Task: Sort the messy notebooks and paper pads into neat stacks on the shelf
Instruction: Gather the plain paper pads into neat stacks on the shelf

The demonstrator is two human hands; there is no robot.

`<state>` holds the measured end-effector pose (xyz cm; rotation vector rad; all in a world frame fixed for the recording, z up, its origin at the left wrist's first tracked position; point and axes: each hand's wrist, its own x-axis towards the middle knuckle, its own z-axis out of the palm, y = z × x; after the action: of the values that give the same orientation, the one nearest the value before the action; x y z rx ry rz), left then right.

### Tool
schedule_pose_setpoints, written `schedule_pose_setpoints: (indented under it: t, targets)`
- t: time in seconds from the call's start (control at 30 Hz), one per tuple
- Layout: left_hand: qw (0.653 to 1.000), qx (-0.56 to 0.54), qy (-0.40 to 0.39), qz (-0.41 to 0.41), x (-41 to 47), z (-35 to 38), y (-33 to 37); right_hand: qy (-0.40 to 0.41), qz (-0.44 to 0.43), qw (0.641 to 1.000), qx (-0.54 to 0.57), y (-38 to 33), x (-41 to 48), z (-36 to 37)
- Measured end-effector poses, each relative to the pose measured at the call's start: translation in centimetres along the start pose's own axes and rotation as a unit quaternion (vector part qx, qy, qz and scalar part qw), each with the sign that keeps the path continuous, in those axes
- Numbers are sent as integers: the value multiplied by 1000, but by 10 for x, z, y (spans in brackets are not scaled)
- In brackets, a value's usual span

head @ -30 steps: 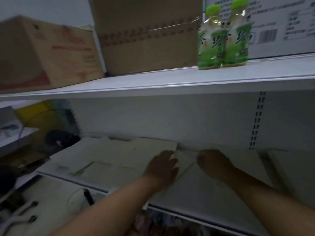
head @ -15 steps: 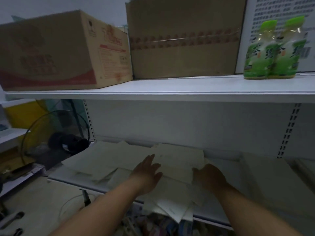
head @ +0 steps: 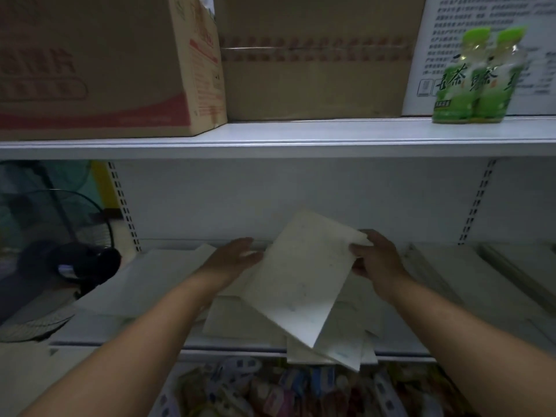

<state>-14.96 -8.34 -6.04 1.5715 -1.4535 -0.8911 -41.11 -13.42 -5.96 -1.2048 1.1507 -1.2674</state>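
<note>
A pale paper pad is lifted and tilted above the white lower shelf. My right hand pinches its upper right corner. My left hand is flat with fingers apart against the pad's left edge, holding nothing. Under the raised pad lies a messy heap of pads, some hanging over the shelf's front edge. More flat pads spread to the left. A neater stack of notebooks lies to the right.
The upper shelf carries two cardboard boxes, a white printed box and two green tea bottles. A black floor fan stands at the left. Colourful packaged goods fill the level below.
My right hand has taken hold of one pad and raised it off the heap, tilting it up. My left hand moved up to the pad's left edge. The view shifted left and closer.
</note>
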Motion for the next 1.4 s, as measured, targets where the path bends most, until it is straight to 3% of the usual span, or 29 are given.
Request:
schedule_pose_setpoints:
  t: [0.07, 0.13, 0.23, 0.27, 0.33, 0.37, 0.4, 0.57, 0.63, 0.7, 0.77, 0.83, 1.0, 1.13, 1.4]
  targets:
    - [981, -114, -136, -76, 0, 0, -8, -24, 10, 1000, 9, 0, -3, 14]
    - [960, -172, -194, -106, -1, 3, -26, -55, 14, 998, -11, 1, 0, 19]
    - [954, -238, -147, -111, 2, 12, -45, -35, 55, 994, -82, 11, 18, 8]
    - [954, -252, -117, -111, 4, 14, -48, -17, 73, 982, -171, 19, 26, 1]
    - [954, -268, -64, -117, 6, 14, -52, -35, 104, 891, -440, 37, 33, -12]
    - [955, -269, -42, -120, 8, 11, -53, -51, 108, 840, -529, 46, 33, -14]
    - [954, -271, -23, -123, 10, 7, -55, -60, 110, 820, -558, 55, 33, -14]
    - [954, -272, 17, -128, 23, -14, -59, -46, 142, 876, -459, 75, 51, -10]
    - [955, -267, 26, -122, 28, -21, -62, -43, 100, 884, -455, 77, 62, -15]
    - [955, -271, 29, -119, 29, -27, -65, -28, 31, 918, -395, 71, 69, -23]
    - [954, -271, 35, -119, 28, -35, -69, -54, 3, 965, -256, 56, 77, -35]
    - [956, -263, 37, -123, 27, -46, -72, -119, 46, 989, -82, 41, 88, -51]
    - [962, -221, 25, -156, 18, -71, -79, -282, 99, 954, 0, 34, 111, -38]
    - [965, -205, -13, -161, 4, -65, -79, -373, 100, 921, -55, 40, 108, 42]
    - [950, -277, 17, -143, -26, -95, -95, -335, 86, 935, -80, 47, 90, 155]
